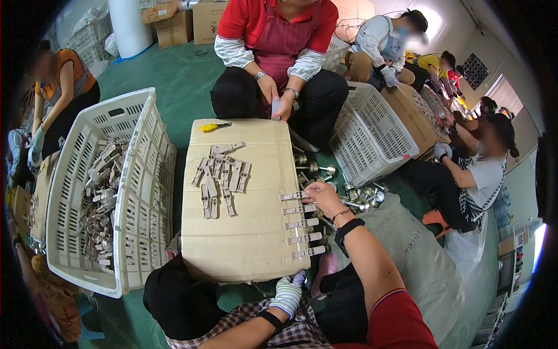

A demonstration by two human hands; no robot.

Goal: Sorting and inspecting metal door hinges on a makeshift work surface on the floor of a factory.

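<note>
My right hand (323,196), bare, reaches over the board's right edge with thumb and fingers pinched on the end of a grey clip-like part (292,196). That part tops a column of several similar pieces, such as the nearest one (308,253), laid side by side and jutting over the edge. My left hand (286,295), in a striped glove, is low by the cardboard's near edge. Its fingers look curled together; what they hold, if anything, is hidden. More grey parts lie in a loose pile (221,174) on the cardboard-topped work surface (238,250).
A white crate (121,224) on the left holds many grey parts. A yellow-handled cutter (215,127) lies at the far edge, before a seated person (285,46). Shiny round metal fittings (363,198) and a pale sack (424,250) are at right, below another crate (378,131).
</note>
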